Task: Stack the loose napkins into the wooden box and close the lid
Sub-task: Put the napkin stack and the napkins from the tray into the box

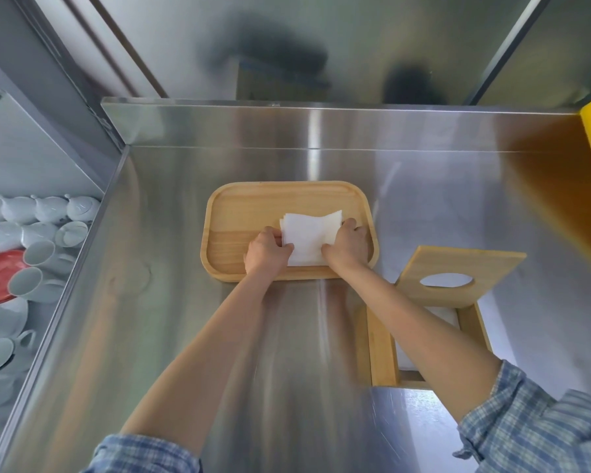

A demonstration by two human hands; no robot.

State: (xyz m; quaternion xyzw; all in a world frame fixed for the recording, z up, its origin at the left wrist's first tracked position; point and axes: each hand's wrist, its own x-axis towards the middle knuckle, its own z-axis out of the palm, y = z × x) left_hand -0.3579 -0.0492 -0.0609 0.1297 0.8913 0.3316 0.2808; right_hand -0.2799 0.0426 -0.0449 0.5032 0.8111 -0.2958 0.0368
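Brushed stainless-steel counter [171,233], centre frame: rounded wooden tray [239,213] bearing white paper napkin stack [307,238]. Left hand [265,252] and right hand [347,249] closed on stack's 2 sides. Lower right: open wooden box [384,349], hole-cut lid [458,276] raised.

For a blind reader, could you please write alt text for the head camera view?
Both hands, left and right, grip a stack of white napkins on a wooden tray on a steel counter. Nearer right stands a wooden box, lid open.
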